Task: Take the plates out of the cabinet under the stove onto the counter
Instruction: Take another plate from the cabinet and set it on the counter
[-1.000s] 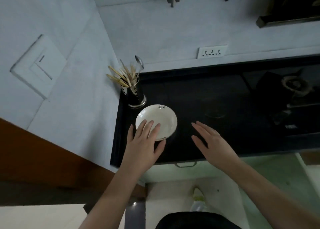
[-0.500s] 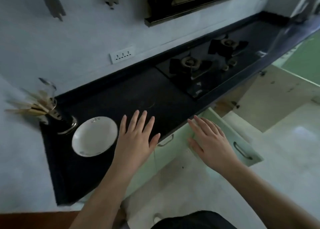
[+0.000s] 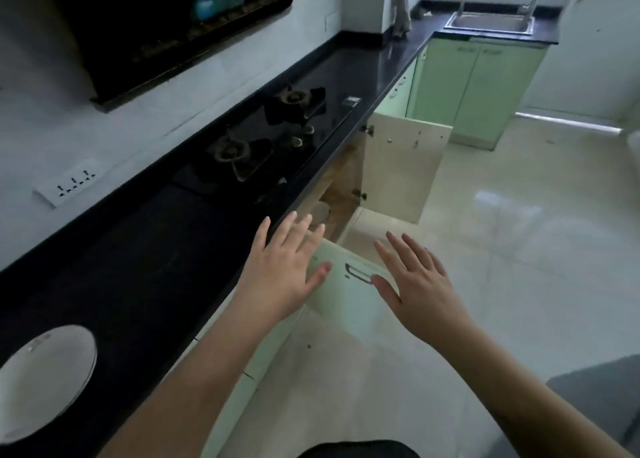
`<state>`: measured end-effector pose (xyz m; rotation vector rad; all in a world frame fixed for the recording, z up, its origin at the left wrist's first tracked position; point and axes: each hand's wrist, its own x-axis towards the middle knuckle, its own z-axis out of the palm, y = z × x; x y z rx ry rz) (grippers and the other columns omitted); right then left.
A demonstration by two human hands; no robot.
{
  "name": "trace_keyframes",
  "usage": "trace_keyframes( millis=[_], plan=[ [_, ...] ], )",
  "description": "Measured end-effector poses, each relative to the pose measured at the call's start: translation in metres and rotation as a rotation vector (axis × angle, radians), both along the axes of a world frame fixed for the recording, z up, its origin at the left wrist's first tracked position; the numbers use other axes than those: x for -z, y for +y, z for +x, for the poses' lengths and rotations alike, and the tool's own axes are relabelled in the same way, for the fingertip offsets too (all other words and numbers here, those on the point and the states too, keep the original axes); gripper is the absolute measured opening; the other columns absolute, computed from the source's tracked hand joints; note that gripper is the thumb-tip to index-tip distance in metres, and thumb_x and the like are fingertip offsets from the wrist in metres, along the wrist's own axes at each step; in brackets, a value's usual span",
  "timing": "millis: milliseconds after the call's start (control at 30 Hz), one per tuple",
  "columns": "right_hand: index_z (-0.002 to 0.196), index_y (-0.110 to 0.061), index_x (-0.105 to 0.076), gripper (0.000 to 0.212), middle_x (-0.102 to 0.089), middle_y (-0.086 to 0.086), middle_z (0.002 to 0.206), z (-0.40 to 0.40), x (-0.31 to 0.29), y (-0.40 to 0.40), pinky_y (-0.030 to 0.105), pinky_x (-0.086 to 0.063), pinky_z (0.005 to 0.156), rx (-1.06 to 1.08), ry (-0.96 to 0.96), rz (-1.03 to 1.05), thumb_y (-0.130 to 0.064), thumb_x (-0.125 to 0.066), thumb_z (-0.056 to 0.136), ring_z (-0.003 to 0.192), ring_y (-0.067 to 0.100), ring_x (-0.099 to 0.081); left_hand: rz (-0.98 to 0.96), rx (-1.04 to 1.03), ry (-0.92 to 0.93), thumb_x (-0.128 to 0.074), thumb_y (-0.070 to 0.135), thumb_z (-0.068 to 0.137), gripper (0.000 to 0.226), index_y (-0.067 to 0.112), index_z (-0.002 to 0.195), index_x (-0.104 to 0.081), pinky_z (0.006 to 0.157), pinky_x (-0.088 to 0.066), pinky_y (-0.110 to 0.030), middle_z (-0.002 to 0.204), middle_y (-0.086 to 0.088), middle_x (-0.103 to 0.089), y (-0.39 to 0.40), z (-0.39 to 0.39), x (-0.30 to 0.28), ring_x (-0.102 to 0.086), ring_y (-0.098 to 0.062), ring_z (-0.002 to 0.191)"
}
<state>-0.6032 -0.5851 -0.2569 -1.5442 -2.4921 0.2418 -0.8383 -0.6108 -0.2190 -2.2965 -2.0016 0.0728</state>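
Window daylight, floor glare, fisheye edges

White plate [image 3: 45, 381] cut off by left edge; cabinet [image 3: 341, 194] interior mostly hidden under counter [image 3: 145, 249], pale object inside too blurred to identify.

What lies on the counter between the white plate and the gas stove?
In the head view, nothing: the stretch of black counter between the white plate and the gas stove is bare. The left hand hovers by its front edge.
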Motion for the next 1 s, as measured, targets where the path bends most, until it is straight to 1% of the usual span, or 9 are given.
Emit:
trace_keyframes(
  millis=[100,167,300,367,500,600,767,867,1000],
  plan=[
    [0.153,-0.029,-0.017,0.069,-0.017,-0.002,0.162,0.045,0.003,0.009,0.037,-0.004,0.119,0.091,0.005,0.0,-0.063,-0.005,0.095,0.15,0.019,-0.005,-0.013,0.057,-0.005,0.013,0.066,0.089,0.08,0.029,0.157,-0.003,0.12,0.01,-0.046,0.167,0.003,-0.003,0.021,0.042,0.0,0.009,-0.015,0.151],
    [0.153,-0.03,-0.015,0.069,-0.016,-0.002,0.162,0.07,0.006,0.013,0.037,-0.004,0.119,0.136,0.012,-0.004,-0.065,-0.002,0.094,0.15,0.018,-0.004,-0.02,0.081,-0.016,0.012,0.066,0.09,0.077,0.031,0.157,-0.001,0.12,0.011,-0.045,0.167,0.003,0.0,0.033,0.064,0.002,0.012,-0.015,0.151],
    [0.153,-0.03,-0.017,0.065,-0.018,-0.002,0.162,0.106,0.009,0.024,0.036,-0.005,0.119,0.209,0.009,-0.009,-0.062,-0.008,0.097,0.15,0.019,-0.008,-0.018,0.131,-0.018,0.01,0.065,0.089,0.076,0.033,0.157,-0.004,0.12,0.011,-0.044,0.167,0.006,0.0,0.059,0.096,0.007,0.013,-0.015,0.151],
    [0.154,-0.031,-0.014,0.065,-0.015,-0.002,0.163,0.118,0.012,0.032,0.036,-0.002,0.119,0.232,0.009,-0.023,-0.062,-0.009,0.097,0.15,0.019,-0.005,-0.024,0.162,-0.009,0.011,0.065,0.087,0.078,0.032,0.157,-0.002,0.119,0.012,-0.045,0.166,0.009,0.002,0.075,0.106,0.013,0.016,-0.012,0.15],
    [0.154,-0.031,-0.011,0.066,-0.014,-0.003,0.163,0.139,0.018,0.055,0.036,-0.003,0.119,0.336,0.01,-0.058,-0.061,-0.011,0.096,0.15,0.019,-0.007,-0.007,0.203,-0.037,0.007,0.066,0.091,0.078,0.029,0.157,-0.014,0.118,0.01,-0.043,0.166,0.007,-0.01,0.117,0.116,0.025,0.007,-0.013,0.151],
    [0.154,-0.03,-0.012,0.064,-0.014,-0.003,0.163,0.155,0.022,0.076,0.035,-0.005,0.119,0.403,-0.005,-0.08,-0.058,-0.017,0.097,0.149,0.018,-0.008,-0.044,0.24,-0.054,0.008,0.067,0.09,0.08,0.029,0.157,-0.015,0.12,0.007,-0.044,0.166,0.006,-0.012,0.154,0.12,0.037,0.004,-0.013,0.151],
    [0.154,-0.029,-0.014,0.067,-0.009,-0.003,0.163,0.176,0.028,0.105,0.033,0.011,0.118,0.466,-0.09,-0.061,-0.06,-0.011,0.095,0.149,0.017,0.007,-0.1,0.307,-0.062,0.01,0.067,0.088,0.081,0.029,0.158,-0.009,0.121,0.005,-0.044,0.166,0.006,-0.006,0.214,0.141,0.053,0.008,-0.012,0.151],
    [0.154,-0.029,-0.017,0.067,-0.007,-0.004,0.164,0.19,0.028,0.121,0.031,0.018,0.116,0.523,-0.078,-0.057,-0.06,-0.012,0.095,0.149,0.017,0.01,-0.14,0.329,-0.1,0.009,0.066,0.087,0.081,0.029,0.158,-0.008,0.121,0.006,-0.042,0.167,0.006,-0.004,0.237,0.156,0.059,0.007,-0.013,0.151],
    [0.154,-0.031,-0.014,0.063,-0.004,-0.006,0.164,0.214,0.034,0.148,0.033,0.014,0.117,0.559,-0.07,-0.082,-0.058,-0.015,0.097,0.149,0.016,0.011,-0.184,0.344,-0.091,0.006,0.063,0.092,0.075,0.03,0.158,-0.005,0.121,0.006,-0.041,0.167,0.006,-0.001,0.272,0.181,0.066,0.009,-0.013,0.151]
  ],
)
